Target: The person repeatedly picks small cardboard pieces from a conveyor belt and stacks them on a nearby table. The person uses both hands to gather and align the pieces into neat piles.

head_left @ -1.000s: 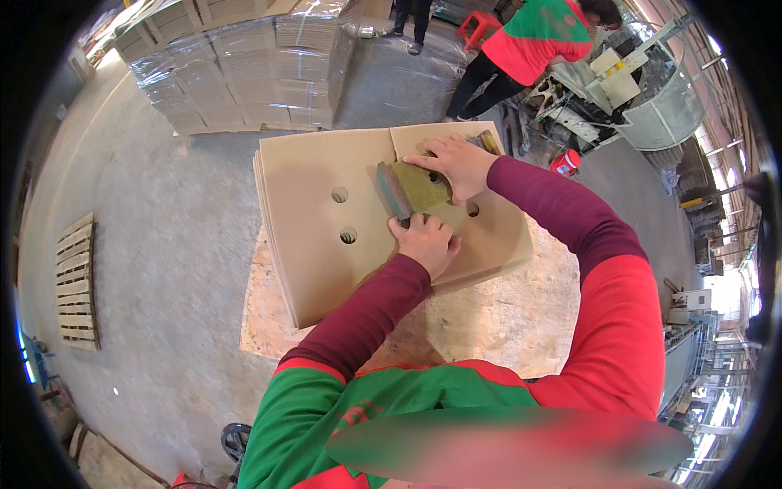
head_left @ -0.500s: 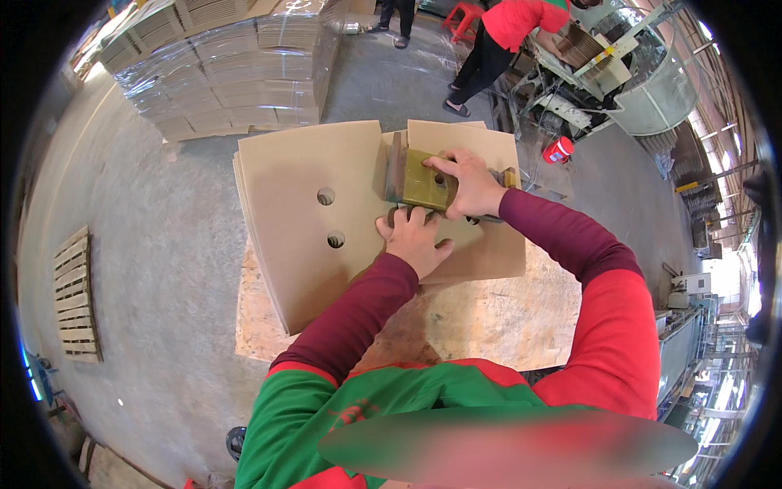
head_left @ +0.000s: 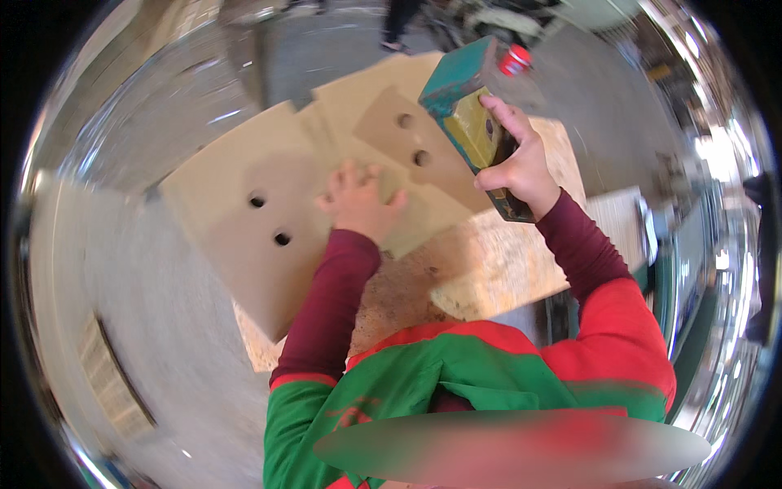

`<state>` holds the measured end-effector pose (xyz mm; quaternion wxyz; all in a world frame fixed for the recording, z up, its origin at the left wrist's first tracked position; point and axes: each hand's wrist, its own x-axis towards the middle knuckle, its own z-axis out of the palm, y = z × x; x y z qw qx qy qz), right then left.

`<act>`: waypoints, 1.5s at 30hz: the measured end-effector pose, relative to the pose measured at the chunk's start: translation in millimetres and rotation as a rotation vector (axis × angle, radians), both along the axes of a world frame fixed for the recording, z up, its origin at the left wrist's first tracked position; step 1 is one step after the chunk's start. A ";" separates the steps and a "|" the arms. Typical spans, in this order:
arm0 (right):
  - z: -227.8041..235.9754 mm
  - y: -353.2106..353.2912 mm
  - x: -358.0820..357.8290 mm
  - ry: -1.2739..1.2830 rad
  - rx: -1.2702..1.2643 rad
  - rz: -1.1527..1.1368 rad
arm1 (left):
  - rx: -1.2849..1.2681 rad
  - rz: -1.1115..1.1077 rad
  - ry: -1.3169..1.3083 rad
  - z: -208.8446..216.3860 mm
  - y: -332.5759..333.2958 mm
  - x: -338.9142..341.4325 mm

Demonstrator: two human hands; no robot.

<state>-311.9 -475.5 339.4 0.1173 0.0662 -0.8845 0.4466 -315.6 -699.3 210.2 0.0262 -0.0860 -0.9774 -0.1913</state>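
My right hand [head_left: 525, 167] grips a box-shaped tool [head_left: 470, 122] with a worn teal end and a yellow side, lifted and tilted over the right side of the cardboard. My left hand [head_left: 362, 208] lies with fingers spread on the overlapping cardboard. A brown cardboard sheet [head_left: 228, 175] with two round holes is left of that hand. Another cardboard sheet [head_left: 366, 94], also with two holes, extends right and away, partly behind the tool. Motion blurs the edges of the stack.
The cardboard rests on a worn wooden board [head_left: 407, 289]. A film-wrapped stack [head_left: 155, 106] stands at the far left, and a wooden pallet [head_left: 114, 375] lies on the left floor. Beyond the tool are a red container [head_left: 515, 59] and a person's legs [head_left: 397, 23].
My right hand has lifted the tool off the cardboard and moved it right, uncovering two holes. My left hand has shifted left and flattened out. The whole view has turned.
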 end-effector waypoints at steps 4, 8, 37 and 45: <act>-9.7 59.3 81.2 -0.086 -0.330 -0.437 | -0.086 0.010 0.107 -8.6 3.8 -1.5; -62.2 116.9 148.5 0.030 -0.399 -0.679 | -0.139 0.035 0.162 -8.2 3.7 -1.8; -95.8 114.3 8.3 0.496 0.265 -0.444 | -0.006 0.010 0.223 -0.6 2.1 2.2; -76.3 -98.2 -67.8 -0.207 0.685 -0.019 | 0.050 0.041 0.336 -12.0 -4.0 5.4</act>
